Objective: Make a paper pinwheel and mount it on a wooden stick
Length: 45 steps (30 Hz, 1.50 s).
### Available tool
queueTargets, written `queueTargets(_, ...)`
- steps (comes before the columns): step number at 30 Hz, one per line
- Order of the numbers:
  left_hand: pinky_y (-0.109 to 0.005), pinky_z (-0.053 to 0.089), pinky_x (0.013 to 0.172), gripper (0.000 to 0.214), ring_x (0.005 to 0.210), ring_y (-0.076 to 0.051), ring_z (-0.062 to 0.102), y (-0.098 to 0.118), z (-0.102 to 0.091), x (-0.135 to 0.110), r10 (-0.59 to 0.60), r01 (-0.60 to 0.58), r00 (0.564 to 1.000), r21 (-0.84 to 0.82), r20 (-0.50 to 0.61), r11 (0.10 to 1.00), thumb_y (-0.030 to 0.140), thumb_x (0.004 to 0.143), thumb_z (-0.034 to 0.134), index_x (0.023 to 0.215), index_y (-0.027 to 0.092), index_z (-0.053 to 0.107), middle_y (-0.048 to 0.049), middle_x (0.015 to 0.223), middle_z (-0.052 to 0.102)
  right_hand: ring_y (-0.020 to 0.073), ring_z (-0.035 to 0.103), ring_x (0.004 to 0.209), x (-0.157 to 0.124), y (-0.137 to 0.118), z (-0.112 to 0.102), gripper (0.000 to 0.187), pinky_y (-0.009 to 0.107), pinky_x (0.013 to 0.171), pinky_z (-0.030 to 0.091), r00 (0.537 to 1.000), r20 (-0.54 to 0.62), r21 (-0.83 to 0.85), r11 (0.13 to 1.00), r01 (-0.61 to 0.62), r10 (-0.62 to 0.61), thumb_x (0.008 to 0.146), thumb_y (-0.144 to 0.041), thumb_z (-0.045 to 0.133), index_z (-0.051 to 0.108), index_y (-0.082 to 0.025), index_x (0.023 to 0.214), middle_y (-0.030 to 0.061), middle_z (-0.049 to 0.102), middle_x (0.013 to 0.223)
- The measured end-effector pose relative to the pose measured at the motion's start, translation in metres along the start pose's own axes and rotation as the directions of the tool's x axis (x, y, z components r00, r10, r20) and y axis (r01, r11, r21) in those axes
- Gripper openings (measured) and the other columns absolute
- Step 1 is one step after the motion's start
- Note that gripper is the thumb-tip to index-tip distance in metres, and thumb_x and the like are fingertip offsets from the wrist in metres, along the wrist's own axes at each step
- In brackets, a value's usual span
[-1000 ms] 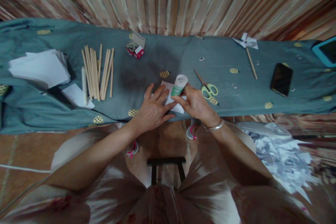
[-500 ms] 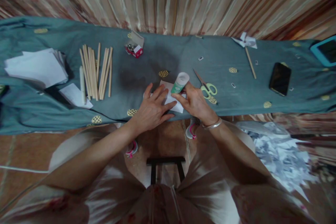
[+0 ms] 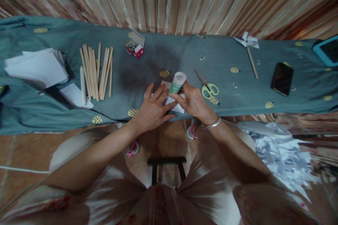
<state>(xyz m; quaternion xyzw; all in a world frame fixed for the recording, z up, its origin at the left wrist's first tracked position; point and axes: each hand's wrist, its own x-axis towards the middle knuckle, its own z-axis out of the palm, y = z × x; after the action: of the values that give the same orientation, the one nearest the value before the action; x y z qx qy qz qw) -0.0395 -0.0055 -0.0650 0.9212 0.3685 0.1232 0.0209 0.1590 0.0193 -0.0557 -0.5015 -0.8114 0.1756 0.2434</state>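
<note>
My left hand (image 3: 153,108) lies flat with fingers spread on a small white paper square (image 3: 175,103) near the front edge of the teal-covered table (image 3: 158,59). My right hand (image 3: 194,102) grips a green and white glue stick (image 3: 176,82), tilted with its lower end down on the paper. Green-handled scissors (image 3: 208,88) lie just right of my right hand.
A row of wooden sticks (image 3: 97,72), a stack of white paper (image 3: 37,66) and a loose sheet (image 3: 75,95) lie at left. A small red box of pins (image 3: 136,47) stands behind. A paper pinwheel (image 3: 249,47), black phone (image 3: 282,78) and blue tablet (image 3: 327,51) are at right. Paper scraps (image 3: 280,154) cover the floor.
The glue stick has shifted slightly left over the paper with my right hand. My left hand stays flat on the paper.
</note>
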Motion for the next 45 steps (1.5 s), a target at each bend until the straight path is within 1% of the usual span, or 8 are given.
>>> queueTargets(9, -0.067, 0.020, 0.116, 0.043, 0.142, -0.036, 0.039, -0.0005, 0.0002, -0.0007, 0.003, -0.003, 1.000, -0.005, -0.011, 1.000, 0.055, 0.094, 0.053, 0.129, 0.032, 0.062, -0.0110, 0.144, 0.054, 0.0271, 0.067, 0.085, -0.0016, -0.0033, -0.0018, 0.039, 0.038, 0.075, 0.052, 0.999, 0.036, 0.018, 1.000, 0.012, -0.012, 0.097, -0.053, 0.046, 0.051, -0.016, 0.108, 0.0129, 0.070, 0.093)
queueTargets(13, -0.067, 0.018, 0.116, 0.040, 0.142, -0.035, 0.039, -0.0008, 0.0020, -0.0012, -0.010, 0.009, 1.000, -0.023, -0.007, 1.000, 0.054, 0.093, 0.054, 0.125, 0.031, 0.064, -0.0100, 0.147, 0.053, 0.0263, 0.067, 0.084, -0.0037, -0.0018, -0.0044, 0.039, 0.037, 0.074, 0.052, 0.999, 0.046, 0.040, 0.999, -0.005, 0.003, 0.097, -0.056, 0.046, 0.052, -0.018, 0.103, 0.0116, 0.069, 0.090)
queueTargets(19, -0.067, 0.019, 0.116, 0.041, 0.143, -0.035, 0.038, -0.0008, 0.0031, -0.0014, -0.012, 0.012, 1.000, 0.006, -0.003, 1.000, 0.055, 0.093, 0.054, 0.125, 0.032, 0.064, -0.0096, 0.146, 0.054, 0.0256, 0.066, 0.078, -0.0042, 0.0020, -0.0079, 0.042, 0.036, 0.070, 0.051, 1.000, 0.015, 0.046, 0.999, 0.001, -0.002, 0.096, -0.060, 0.045, 0.051, -0.020, 0.098, 0.0090, 0.068, 0.082)
queueTargets(23, -0.067, 0.022, 0.116, 0.044, 0.141, -0.037, 0.040, -0.0007, 0.0014, -0.0009, -0.003, 0.003, 1.000, 0.019, 0.007, 1.000, 0.056, 0.094, 0.051, 0.128, 0.031, 0.063, -0.0100, 0.143, 0.055, 0.0245, 0.065, 0.076, -0.0038, 0.0027, -0.0086, 0.045, 0.035, 0.069, 0.050, 1.000, 0.007, 0.041, 0.999, 0.001, -0.001, 0.095, -0.063, 0.043, 0.052, -0.019, 0.100, 0.0087, 0.068, 0.082)
queueTargets(27, -0.069, 0.024, 0.114, 0.045, 0.141, -0.038, 0.040, -0.0006, 0.0002, -0.0001, 0.005, -0.006, 1.000, 0.022, 0.014, 1.000, 0.055, 0.094, 0.051, 0.130, 0.031, 0.062, -0.0125, 0.143, 0.055, 0.0255, 0.065, 0.079, -0.0025, 0.0036, -0.0070, 0.048, 0.036, 0.072, 0.050, 1.000, -0.003, 0.033, 0.999, -0.003, 0.004, 0.095, -0.065, 0.041, 0.051, -0.018, 0.103, 0.0094, 0.068, 0.083)
queueTargets(31, -0.070, 0.024, 0.113, 0.045, 0.141, -0.038, 0.041, -0.0002, 0.0000, 0.0001, 0.007, -0.007, 1.000, 0.030, 0.009, 1.000, 0.057, 0.095, 0.049, 0.130, 0.032, 0.062, -0.0121, 0.143, 0.055, 0.0261, 0.066, 0.081, -0.0001, 0.0043, -0.0041, 0.046, 0.037, 0.072, 0.051, 1.000, -0.010, 0.028, 1.000, -0.007, 0.007, 0.096, -0.063, 0.042, 0.052, -0.018, 0.105, 0.0099, 0.068, 0.086)
queueTargets(39, -0.069, 0.023, 0.113, 0.045, 0.140, -0.038, 0.041, 0.0001, -0.0002, 0.0008, 0.008, -0.008, 1.000, 0.018, 0.004, 1.000, 0.056, 0.093, 0.054, 0.129, 0.031, 0.062, -0.0140, 0.144, 0.054, 0.0273, 0.067, 0.082, 0.0023, 0.0006, -0.0032, 0.045, 0.038, 0.073, 0.052, 1.000, 0.018, -0.004, 1.000, -0.009, 0.009, 0.097, -0.057, 0.045, 0.052, -0.015, 0.108, 0.0131, 0.070, 0.089)
queueTargets(45, -0.068, 0.023, 0.114, 0.045, 0.140, -0.038, 0.041, 0.0000, -0.0002, 0.0009, 0.014, -0.014, 1.000, 0.031, -0.008, 0.999, 0.057, 0.093, 0.052, 0.128, 0.031, 0.063, -0.0144, 0.142, 0.055, 0.0261, 0.068, 0.083, 0.0024, -0.0015, -0.0001, 0.044, 0.037, 0.074, 0.053, 1.000, -0.005, 0.017, 1.000, 0.009, -0.009, 0.097, -0.059, 0.043, 0.051, -0.017, 0.107, 0.0125, 0.070, 0.091)
